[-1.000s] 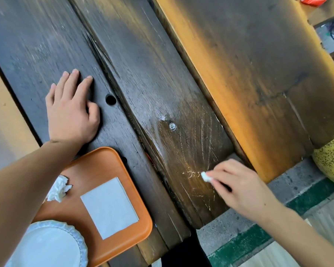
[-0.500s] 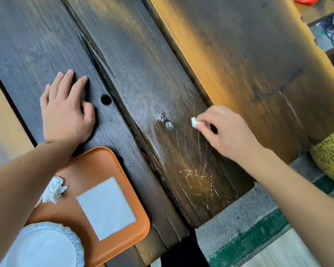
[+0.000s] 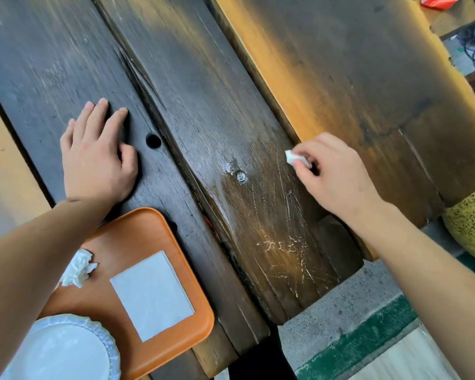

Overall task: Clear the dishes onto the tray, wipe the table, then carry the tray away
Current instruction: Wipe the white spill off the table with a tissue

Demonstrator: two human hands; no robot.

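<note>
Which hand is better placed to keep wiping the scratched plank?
Right. The right hand already pinches the white wipe over that plank; the left hand lies flat, empty, beside the tray.

We have moved our right hand (image 3: 332, 174), pinching the small white wad of tissue (image 3: 296, 159), from the scratched near end of the dark wooden plank tabletop (image 3: 231, 111) up past the screw, out to the plank's right edge by the orange-lit gap.

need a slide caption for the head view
Right hand wipes the wooden table with a tissue; left hand rests flat beside the tray.
</note>
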